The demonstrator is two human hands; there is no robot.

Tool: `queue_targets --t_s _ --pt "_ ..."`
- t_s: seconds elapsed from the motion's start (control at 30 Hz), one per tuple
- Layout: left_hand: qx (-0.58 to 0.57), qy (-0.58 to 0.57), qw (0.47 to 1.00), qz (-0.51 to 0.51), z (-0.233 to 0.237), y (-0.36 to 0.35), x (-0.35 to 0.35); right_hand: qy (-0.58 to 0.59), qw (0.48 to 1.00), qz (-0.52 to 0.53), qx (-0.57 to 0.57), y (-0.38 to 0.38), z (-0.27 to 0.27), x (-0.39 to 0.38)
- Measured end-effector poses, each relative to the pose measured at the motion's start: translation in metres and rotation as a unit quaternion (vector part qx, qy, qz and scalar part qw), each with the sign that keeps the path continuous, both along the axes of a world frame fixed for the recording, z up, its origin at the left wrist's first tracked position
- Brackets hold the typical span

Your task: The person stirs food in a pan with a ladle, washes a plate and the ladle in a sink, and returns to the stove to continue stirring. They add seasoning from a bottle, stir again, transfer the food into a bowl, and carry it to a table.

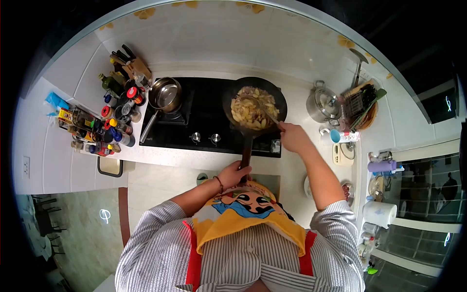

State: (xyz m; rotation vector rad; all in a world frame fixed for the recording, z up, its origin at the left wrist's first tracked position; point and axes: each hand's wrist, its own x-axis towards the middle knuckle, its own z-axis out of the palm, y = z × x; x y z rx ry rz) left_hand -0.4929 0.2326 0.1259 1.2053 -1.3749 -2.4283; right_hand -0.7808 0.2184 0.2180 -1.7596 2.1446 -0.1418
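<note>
No legible text or numbers.

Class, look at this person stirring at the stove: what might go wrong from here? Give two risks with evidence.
1. Food might spill over the frying pan's rim as the right hand works the utensil; if the left hand slips, the pan could shift.
2. The saucepan's handle angles toward the counter's front, so an arm might knock it.

Pale counter (165, 154) with black cooktop (205, 97) set in it. On cooktop: steel saucepan (164, 95) at left, dark frying pan (250, 82) over right side. Counter's left end: knife block (139, 69), crowded bottles and jars (107, 112). Right end: lidded steel pot (323, 103), wicker basket (371, 116), blue-and-white cup (344, 136), near one another.
</note>
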Motion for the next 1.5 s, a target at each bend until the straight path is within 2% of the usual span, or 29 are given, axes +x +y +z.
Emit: queue_targets --t_s 0.03,0.07,0.17,0.2,0.23,0.3,0.33,0.4,0.5,0.6,0.7,0.8,0.87,0.97,1.1,1.13,1.23,1.3,1.37,1.5 --pt "0.007 0.010 1.000 0.013 0.000 0.001 0.000 -0.013 1.000 0.011 -0.002 0.005 0.007 -0.006" --pt "0.008 0.011 1.000 0.015 -0.001 0.001 0.000 -0.025 0.999 -0.024 0.011 0.006 0.011 -0.012" --pt "-0.013 0.027 1.000 0.007 0.003 -0.001 0.001 -0.020 1.000 -0.023 0.004 -0.011 -0.004 -0.015" --pt "-0.009 0.005 1.000 -0.010 0.014 -0.004 0.001 0.078 0.992 0.083 0.043 -0.016 0.005 -0.003" --pt "-0.005 -0.019 0.999 -0.027 0.020 -0.005 0.001 0.080 0.993 0.083 0.042 -0.016 0.003 -0.004" --pt "-0.003 0.003 1.000 -0.012 0.003 -0.002 0.002 -0.053 0.998 -0.033 -0.015 -0.008 -0.009 -0.001" --pt "-0.002 0.027 1.000 0.005 0.000 0.000 0.001 -0.050 0.998 -0.020 0.020 -0.001 0.022 0.000" --pt "0.003 0.026 1.000 0.008 -0.001 -0.001 0.001 -0.023 1.000 0.013 0.013 0.013 0.042 -0.022" --pt "0.021 0.023 0.999 0.010 -0.006 -0.002 0.002 0.038 0.999 -0.005 0.029 0.035 0.112 -0.020" --pt "0.030 0.021 0.999 0.011 -0.007 -0.001 0.002 0.062 0.997 0.028 0.034 0.040 0.101 -0.037" --pt "0.024 0.017 1.000 0.009 0.004 -0.003 0.003 0.090 0.995 0.012 0.045 0.026 0.060 -0.029" --pt "0.012 0.005 1.000 -0.001 0.003 -0.001 0.004 0.036 0.999 -0.003 0.000 0.017 0.022 -0.006" --pt "0.005 -0.003 1.000 -0.006 0.000 -0.004 0.002 -0.020 1.000 -0.006 -0.008 0.021 0.023 -0.005" --pt "0.017 0.004 1.000 0.016 0.003 0.001 0.003 -0.023 0.999 -0.015 0.032 0.034 0.040 -0.026" --pt "0.018 -0.006 1.000 0.004 0.009 -0.001 0.004 -0.025 0.999 -0.027 0.013 0.012 0.015 -0.021" --pt "0.007 -0.023 1.000 -0.009 0.012 -0.003 0.003 -0.068 0.997 -0.043 0.008 0.008 0.004 -0.013" --pt "0.019 -0.005 1.000 0.023 0.006 0.001 0.001 -0.088 0.995 -0.036 0.013 0.015 0.008 -0.009" --pt "0.025 0.002 0.999 0.022 -0.002 0.002 0.003 -0.065 0.996 -0.011 0.057 0.022 0.031 -0.020" --pt "0.026 0.014 0.999 0.024 -0.007 0.001 0.001 -0.046 0.996 -0.049 0.066 0.021 0.034 -0.032" --pt "0.013 0.000 1.000 0.011 0.006 -0.001 0.002 -0.020 0.999 -0.023 -0.010 0.002 -0.002 -0.006"
